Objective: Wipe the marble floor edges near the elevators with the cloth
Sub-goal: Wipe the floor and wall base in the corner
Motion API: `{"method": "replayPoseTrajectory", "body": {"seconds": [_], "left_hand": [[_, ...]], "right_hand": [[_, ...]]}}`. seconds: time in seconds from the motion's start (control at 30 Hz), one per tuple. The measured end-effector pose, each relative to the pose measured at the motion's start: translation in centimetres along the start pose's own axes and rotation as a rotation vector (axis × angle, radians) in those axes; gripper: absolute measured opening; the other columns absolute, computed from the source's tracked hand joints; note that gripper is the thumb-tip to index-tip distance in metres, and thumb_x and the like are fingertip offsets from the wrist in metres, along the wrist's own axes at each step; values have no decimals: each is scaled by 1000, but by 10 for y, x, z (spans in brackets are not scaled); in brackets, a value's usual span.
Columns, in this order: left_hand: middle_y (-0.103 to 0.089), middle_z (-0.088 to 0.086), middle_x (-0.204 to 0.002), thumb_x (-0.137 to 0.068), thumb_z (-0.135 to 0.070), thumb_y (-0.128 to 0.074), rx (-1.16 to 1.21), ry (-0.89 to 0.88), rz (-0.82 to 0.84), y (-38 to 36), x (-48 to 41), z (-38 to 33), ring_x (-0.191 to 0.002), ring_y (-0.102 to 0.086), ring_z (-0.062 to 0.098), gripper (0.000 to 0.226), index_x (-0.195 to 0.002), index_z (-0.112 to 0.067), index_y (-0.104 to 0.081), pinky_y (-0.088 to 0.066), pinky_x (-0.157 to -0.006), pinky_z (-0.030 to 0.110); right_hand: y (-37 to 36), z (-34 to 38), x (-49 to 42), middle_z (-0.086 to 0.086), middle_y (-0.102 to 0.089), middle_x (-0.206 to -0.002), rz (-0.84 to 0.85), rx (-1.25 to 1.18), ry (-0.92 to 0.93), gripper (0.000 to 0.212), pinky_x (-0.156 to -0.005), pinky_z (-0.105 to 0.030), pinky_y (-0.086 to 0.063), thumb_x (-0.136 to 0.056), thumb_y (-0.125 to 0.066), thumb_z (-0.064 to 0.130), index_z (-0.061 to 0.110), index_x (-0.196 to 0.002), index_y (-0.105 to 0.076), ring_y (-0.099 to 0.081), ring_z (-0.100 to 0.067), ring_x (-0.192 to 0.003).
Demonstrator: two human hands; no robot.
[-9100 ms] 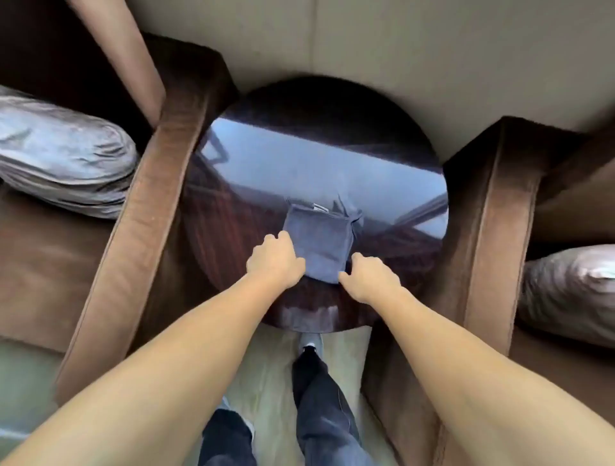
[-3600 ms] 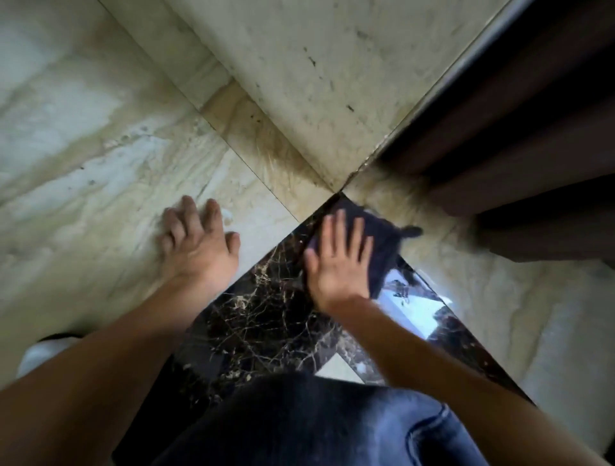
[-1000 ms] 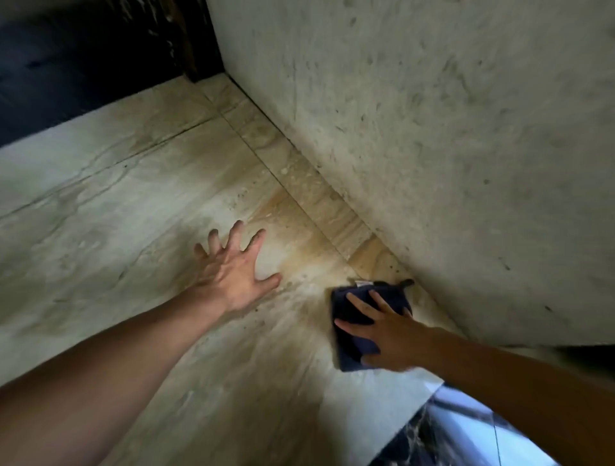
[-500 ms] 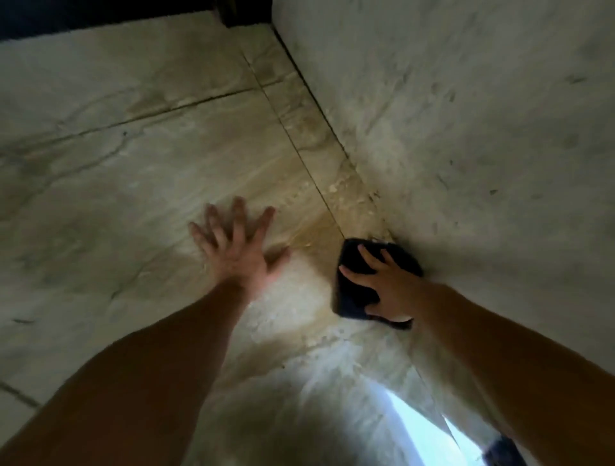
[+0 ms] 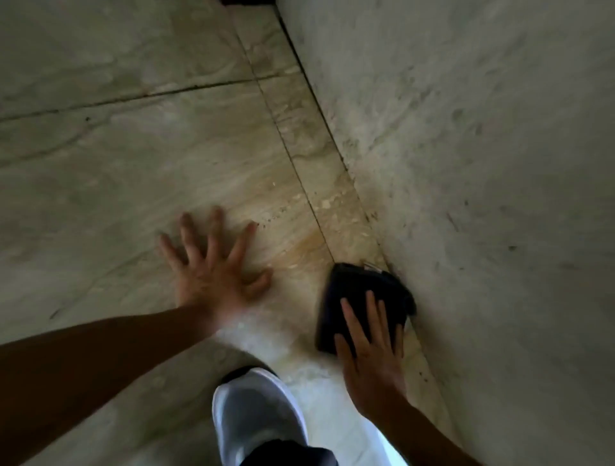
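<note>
A folded dark blue cloth [image 5: 357,292] lies on the beige marble floor [image 5: 166,159], its far corner touching the base of the wall. My right hand [image 5: 371,352] presses flat on the cloth's near half, fingers spread and pointing up the floor edge. The narrow border strip of marble [image 5: 312,149] runs along the wall away from the cloth. My left hand [image 5: 213,269] rests flat on the floor to the left of the cloth, fingers splayed and holding nothing.
A pale marble wall [image 5: 482,166] rises on the right, meeting the floor in a dark joint. My white shoe [image 5: 256,415] stands on the floor between my arms. A dark opening [image 5: 248,2] shows at the top where the wall ends.
The view has tilted down and my shoe has come into sight. My right hand has turned, so its fingers now point along the wall, and it sits lower on the cloth. My left hand stays planted.
</note>
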State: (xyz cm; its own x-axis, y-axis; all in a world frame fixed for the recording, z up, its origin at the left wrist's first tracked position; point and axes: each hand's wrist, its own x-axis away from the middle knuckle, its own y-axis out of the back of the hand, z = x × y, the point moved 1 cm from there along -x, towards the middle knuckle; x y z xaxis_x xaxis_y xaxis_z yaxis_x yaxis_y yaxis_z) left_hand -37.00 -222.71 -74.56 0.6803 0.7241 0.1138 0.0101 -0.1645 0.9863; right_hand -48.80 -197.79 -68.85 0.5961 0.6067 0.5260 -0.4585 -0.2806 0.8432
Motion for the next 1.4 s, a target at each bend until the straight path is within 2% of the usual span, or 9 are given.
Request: {"method": "replayPoseTrajectory", "body": {"seconds": [0.13, 0.33, 0.47, 0.6, 0.7, 0.83, 0.97, 1.17, 1.4], "left_hand": [[-2, 8, -169, -77, -89, -22, 37, 21, 29, 10, 1, -2, -148, 11, 53, 87, -154, -48, -16, 3, -110, 78], [-22, 20, -164, -71, -83, -41, 41, 19, -22, 21, -19, 3, -144, -12, 60, 94, -150, -32, -41, -8, -107, 80], [8, 16, -168, -73, -88, -24, 57, 208, -14, 36, -73, 35, -145, 5, 60, 102, -159, -34, -7, 2, -110, 79], [21, 11, -166, -69, -93, -4, 95, 341, 32, 43, -114, 70, -145, 17, 58, 104, -156, -37, 10, 1, -110, 78], [17, 12, -167, -73, -92, -7, 133, 317, 22, 38, -118, 76, -145, 19, 56, 102, -157, -37, 7, 3, -110, 78], [4, 16, -168, -80, -88, -11, 134, 312, -59, 24, -117, 77, -146, 11, 58, 97, -159, -33, -4, 0, -109, 79], [7, 16, -167, -76, -87, -20, 148, 337, -45, 29, -120, 76, -145, 11, 59, 100, -159, -33, -7, 0, -108, 80], [3, 15, -168, -76, -89, -16, 103, 348, -15, 32, -118, 75, -146, 9, 58, 100, -159, -33, -8, -2, -109, 79], [-7, 16, -167, -74, -83, -33, 156, 368, -13, 33, -118, 74, -146, 4, 59, 98, -157, -31, -23, -2, -109, 79]], "right_hand": [[4, -11, -26, -5, 10, -166, -109, 38, 68, 59, -120, -54, -5, -96, -12, 67, 51, -152, 0, 8, -30, -152], [61, 61, -167, -17, -7, -165, -253, 194, 283, 66, -118, -62, -11, -95, -24, 62, 40, -155, -8, -8, -43, -149], [106, 127, -261, -8, 14, -165, -171, 188, 288, 69, -119, -59, 4, -89, -23, 65, 49, -151, 4, 14, -37, -150], [93, 106, -223, -6, 10, -166, -202, 230, 369, 69, -118, -62, -1, -91, -27, 62, 51, -151, 3, 10, -37, -150], [38, 42, -123, -10, -5, -166, -241, 297, 366, 78, -117, -63, -13, -83, -46, 60, 45, -153, -15, -9, -42, -150], [-8, -7, -43, -13, -26, -160, -227, 386, 307, 83, -118, -56, -8, -72, -54, 68, 46, -149, -30, -15, -41, -150], [27, 44, -118, -9, -10, -166, -300, 251, 456, 87, -114, -65, -19, -72, -55, 62, 47, -151, -22, -15, -41, -149], [143, 204, -341, 1, 20, -164, -189, 201, 449, 69, -116, -62, 8, -87, -23, 69, 56, -146, 9, 21, -32, -149], [61, 114, -193, -8, -5, -167, -349, 247, 465, 65, -113, -66, -19, -92, -29, 63, 44, -154, -15, -6, -39, -151]]}}
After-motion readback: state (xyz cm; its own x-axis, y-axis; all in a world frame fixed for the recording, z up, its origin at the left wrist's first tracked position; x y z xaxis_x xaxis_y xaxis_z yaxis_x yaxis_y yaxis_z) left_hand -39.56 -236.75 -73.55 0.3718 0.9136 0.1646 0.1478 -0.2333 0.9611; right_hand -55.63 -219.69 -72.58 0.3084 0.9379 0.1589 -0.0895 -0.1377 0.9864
